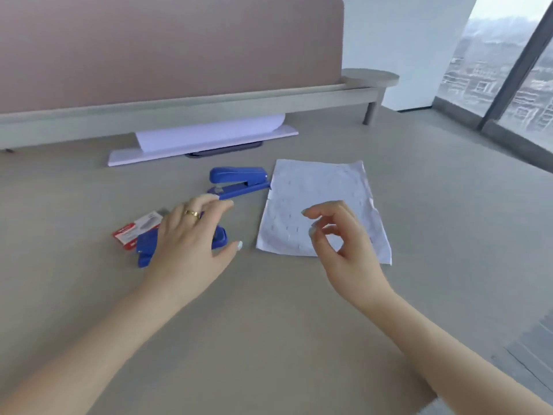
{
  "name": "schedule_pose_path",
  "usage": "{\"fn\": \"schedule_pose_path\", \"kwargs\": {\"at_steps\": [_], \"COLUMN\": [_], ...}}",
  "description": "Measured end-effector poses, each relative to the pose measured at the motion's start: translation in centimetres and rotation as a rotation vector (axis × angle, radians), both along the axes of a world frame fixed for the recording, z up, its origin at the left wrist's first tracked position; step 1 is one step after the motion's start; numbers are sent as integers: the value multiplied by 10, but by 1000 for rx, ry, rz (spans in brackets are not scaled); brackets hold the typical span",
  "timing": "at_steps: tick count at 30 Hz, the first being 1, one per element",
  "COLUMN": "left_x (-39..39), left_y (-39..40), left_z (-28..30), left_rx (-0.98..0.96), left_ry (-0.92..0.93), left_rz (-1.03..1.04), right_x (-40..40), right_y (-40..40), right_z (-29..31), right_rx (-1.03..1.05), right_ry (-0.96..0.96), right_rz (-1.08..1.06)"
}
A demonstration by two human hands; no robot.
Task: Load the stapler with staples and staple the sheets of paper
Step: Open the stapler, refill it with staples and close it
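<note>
While the grey desk (pixel 299 339) lies bare across its near half, giving both arms free room, the sheets of paper (pixel 317 187), already dotted with staples, sit centre-right, the closed blue stapler (pixel 239 179) touching their left edge. Left hand (pixel 191 235), fingers spread and gripping nothing, hovers over a second blue stapler (pixel 220 238) beside the staple box (pixel 137 230); right hand (pixel 344 235) is loosely curled, empty, above the paper. Risk: two staplers invite loading the wrong one, or knocking the box aside.
</note>
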State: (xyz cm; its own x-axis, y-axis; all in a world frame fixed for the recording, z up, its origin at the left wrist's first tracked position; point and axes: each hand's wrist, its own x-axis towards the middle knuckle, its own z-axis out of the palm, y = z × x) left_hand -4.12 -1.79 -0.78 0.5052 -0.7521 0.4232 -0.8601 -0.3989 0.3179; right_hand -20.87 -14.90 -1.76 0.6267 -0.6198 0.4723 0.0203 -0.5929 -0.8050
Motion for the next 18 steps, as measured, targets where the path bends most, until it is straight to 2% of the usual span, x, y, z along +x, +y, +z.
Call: {"fn": "schedule_pose_path", "kwargs": {"at_steps": [4,8,15,18], "left_x": [31,43,60,63], "left_y": [14,12,5,2], "left_z": [-11,-13,-7,-6], "left_rx": [157,146,192,230], "left_ry": [55,26,135,107], "left_rz": [102,93,126,113], "right_x": [36,64,119,142], "right_y": [3,-1,-45,-63], "right_z": [-3,-3,-7,-2], "right_rx": [-26,-49,-65,-136], "right_ry": [116,153,280,323], "right_rz": [96,135,73,67]}}
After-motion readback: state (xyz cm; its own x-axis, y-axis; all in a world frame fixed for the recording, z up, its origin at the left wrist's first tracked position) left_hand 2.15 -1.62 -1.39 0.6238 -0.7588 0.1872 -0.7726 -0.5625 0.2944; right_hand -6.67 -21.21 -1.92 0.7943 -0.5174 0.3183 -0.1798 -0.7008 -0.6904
